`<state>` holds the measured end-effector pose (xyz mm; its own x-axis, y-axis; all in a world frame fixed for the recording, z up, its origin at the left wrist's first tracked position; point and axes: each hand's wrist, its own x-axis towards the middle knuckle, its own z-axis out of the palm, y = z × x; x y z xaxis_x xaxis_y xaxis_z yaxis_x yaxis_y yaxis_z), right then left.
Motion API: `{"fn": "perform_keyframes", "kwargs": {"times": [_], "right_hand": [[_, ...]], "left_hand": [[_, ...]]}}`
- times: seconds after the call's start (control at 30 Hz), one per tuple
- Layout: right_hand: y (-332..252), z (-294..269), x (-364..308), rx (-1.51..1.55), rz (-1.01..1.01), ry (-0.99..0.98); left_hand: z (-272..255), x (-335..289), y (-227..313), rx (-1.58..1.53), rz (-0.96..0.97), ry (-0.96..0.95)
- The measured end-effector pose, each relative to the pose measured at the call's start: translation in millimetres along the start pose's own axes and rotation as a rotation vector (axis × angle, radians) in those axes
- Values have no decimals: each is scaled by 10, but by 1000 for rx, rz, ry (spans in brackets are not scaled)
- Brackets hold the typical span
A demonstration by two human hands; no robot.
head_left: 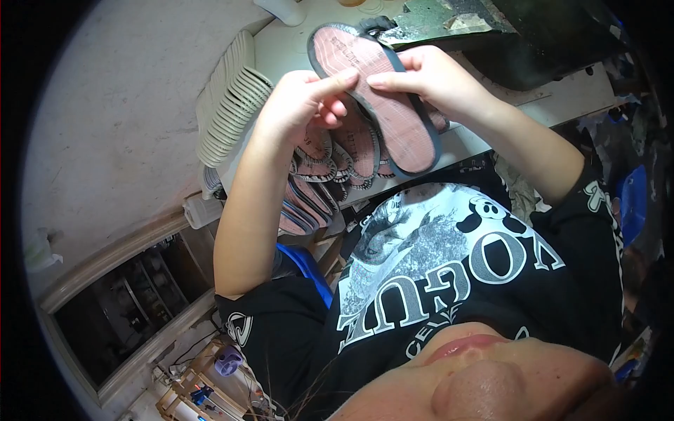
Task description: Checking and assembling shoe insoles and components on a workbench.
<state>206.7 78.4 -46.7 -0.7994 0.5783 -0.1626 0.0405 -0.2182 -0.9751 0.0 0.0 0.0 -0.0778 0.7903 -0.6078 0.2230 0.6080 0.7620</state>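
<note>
Between my two hands is a pink insole (404, 130) with a dark rim, held slanted above the table. My left hand (298, 105) grips its left edge, the thumb lying on the pink face and the other fingers curled below. From the other side my right hand (435, 81) pinches it, thumb on top and fingers behind the right edge. Both thumb tips point at each other near its narrow middle. Under and beside my left hand lie several more pink insoles (354, 144), partly covered by the held one.
A tall stack of pale, sole-shaped pieces (235, 105) leans against the wall at the left. Behind my hands, a green, stained board (442, 24) lies on the pale table (562, 105). A small black object (378, 27) sits by the insole's far end.
</note>
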Motion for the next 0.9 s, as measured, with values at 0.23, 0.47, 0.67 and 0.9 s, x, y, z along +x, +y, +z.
{"fn": "perform_keyframes", "kwargs": {"times": [0.23,0.47,0.67,0.9], "right_hand": [[-3,15,-181,154,157,40],[247,38,-250,475,335,-181],[151,24,151,588,245,-64],[115,40,716,616,185,59]], "left_hand": [[-93,211,17,-338,73,98],[-234,597,152,-370,28,163],[-689,1124,303,-46,-47,29],[-1180,1743,628,712,592,85]]}}
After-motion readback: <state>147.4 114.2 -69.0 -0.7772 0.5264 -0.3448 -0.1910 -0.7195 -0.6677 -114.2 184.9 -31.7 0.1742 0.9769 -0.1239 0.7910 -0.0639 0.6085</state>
